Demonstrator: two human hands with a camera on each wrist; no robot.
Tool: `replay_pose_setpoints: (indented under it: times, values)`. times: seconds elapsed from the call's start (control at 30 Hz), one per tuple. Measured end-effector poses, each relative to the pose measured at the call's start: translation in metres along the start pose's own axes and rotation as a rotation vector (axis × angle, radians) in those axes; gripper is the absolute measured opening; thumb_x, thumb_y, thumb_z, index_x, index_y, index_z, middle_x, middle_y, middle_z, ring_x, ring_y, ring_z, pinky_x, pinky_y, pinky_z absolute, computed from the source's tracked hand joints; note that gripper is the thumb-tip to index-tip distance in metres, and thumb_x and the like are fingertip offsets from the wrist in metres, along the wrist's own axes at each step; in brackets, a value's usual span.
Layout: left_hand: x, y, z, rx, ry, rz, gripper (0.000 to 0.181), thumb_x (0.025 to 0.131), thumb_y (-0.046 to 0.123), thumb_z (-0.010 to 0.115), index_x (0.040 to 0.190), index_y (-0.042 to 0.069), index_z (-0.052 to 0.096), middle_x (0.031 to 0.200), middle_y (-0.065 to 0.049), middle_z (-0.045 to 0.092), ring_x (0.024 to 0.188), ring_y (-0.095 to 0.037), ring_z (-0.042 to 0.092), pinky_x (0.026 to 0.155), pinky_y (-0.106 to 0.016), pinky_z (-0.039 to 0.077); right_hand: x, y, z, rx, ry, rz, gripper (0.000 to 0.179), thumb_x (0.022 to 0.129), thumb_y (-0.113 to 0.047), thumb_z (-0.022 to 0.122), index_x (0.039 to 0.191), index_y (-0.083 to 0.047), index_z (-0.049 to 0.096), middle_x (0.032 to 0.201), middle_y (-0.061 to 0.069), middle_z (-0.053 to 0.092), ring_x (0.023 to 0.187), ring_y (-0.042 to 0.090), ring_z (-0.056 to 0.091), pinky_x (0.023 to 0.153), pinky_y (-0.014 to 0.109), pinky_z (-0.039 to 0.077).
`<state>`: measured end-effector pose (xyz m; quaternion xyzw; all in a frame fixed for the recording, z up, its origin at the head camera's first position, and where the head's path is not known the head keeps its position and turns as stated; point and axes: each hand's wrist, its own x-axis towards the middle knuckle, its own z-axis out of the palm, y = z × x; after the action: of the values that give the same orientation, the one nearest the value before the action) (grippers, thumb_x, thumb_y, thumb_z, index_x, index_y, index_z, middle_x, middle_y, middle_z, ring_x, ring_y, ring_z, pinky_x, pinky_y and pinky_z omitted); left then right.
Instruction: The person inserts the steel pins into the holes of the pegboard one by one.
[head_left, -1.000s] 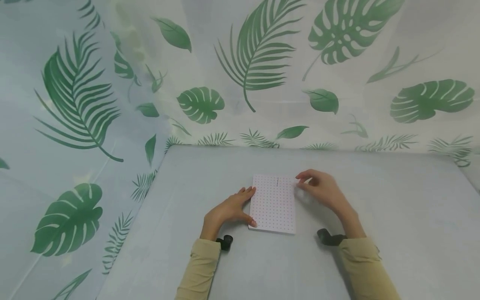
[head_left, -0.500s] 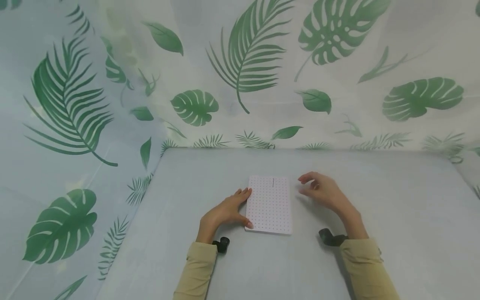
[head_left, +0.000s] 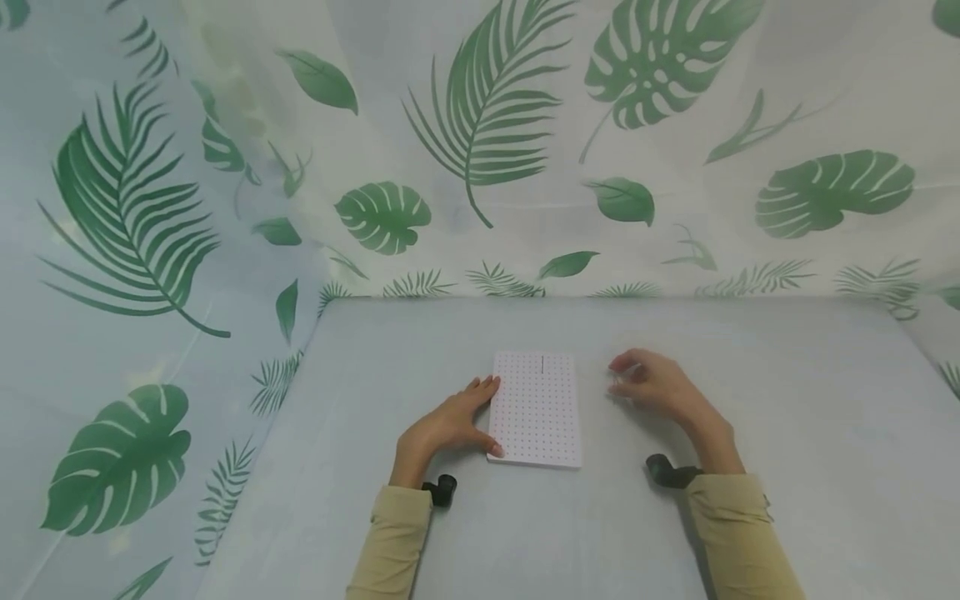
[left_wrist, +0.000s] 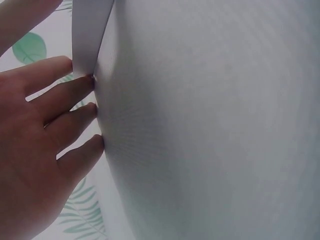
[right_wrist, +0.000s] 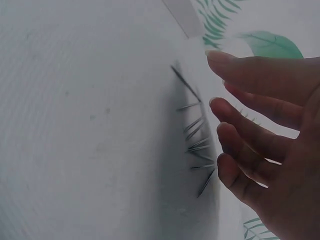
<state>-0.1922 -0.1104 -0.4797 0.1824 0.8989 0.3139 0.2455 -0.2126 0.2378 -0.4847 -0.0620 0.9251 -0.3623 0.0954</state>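
Observation:
A white dotted pad (head_left: pixel 534 417) lies on the table, with one short, thin dark needle-like piece (head_left: pixel 543 365) near its top edge. Along the pad's left side rests my left hand (head_left: pixel 448 425), thumb at the lower left corner and extended fingertips at the edge higher up. In the left wrist view, the fingers (left_wrist: pixel 70 95) reach to the table beside the pad's side. My right hand (head_left: pixel 656 387) is off the pad's right side, fingers loosely bent and thumb apart. Several thin, dark needle-like pieces (right_wrist: pixel 195 145) lie scattered by its fingertips in the right wrist view.
The pale grey table (head_left: pixel 810 417) stretches out around the pad. Behind it and to the left rise white leaf-printed sheets (head_left: pixel 480 200). Small black cameras (head_left: pixel 663 472) are strapped at both wrists.
My right hand has moved to the right, away from the pad's edge. The left hand keeps its place at the pad. The head view has shifted slightly, carrying the whole scene a little left.

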Motion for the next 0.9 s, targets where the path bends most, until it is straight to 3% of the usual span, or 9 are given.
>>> replay_pose_setpoints:
  times: [0.33, 0.9]
  values:
    - [0.0007, -0.0012, -0.0007, 0.015, -0.001, -0.003, 0.112, 0.075, 0.027, 0.093, 0.164, 0.012, 0.027, 0.172, -0.006, 0.022, 0.161, -0.027, 0.012, 0.130, -0.053, 0.014, 0.0015, 0.0075, 0.0050, -0.033, 0.025, 0.006, 0.045, 0.089, -0.027, 0.080, 0.120, 0.003, 0.066, 0.120, 0.026, 0.066, 0.111, 0.044, 0.062, 0.095, 0.059, 0.052]
    - [0.0006, -0.0001, -0.0008, 0.019, -0.005, -0.001, 0.111, 0.075, 0.026, 0.093, 0.164, 0.011, 0.027, 0.171, -0.006, 0.022, 0.161, -0.028, 0.012, 0.130, -0.053, 0.015, 0.0019, 0.0087, 0.0090, -0.057, 0.054, 0.014, 0.040, 0.089, -0.023, 0.079, 0.117, 0.003, 0.068, 0.115, 0.025, 0.067, 0.106, 0.041, 0.063, 0.092, 0.057, 0.053]
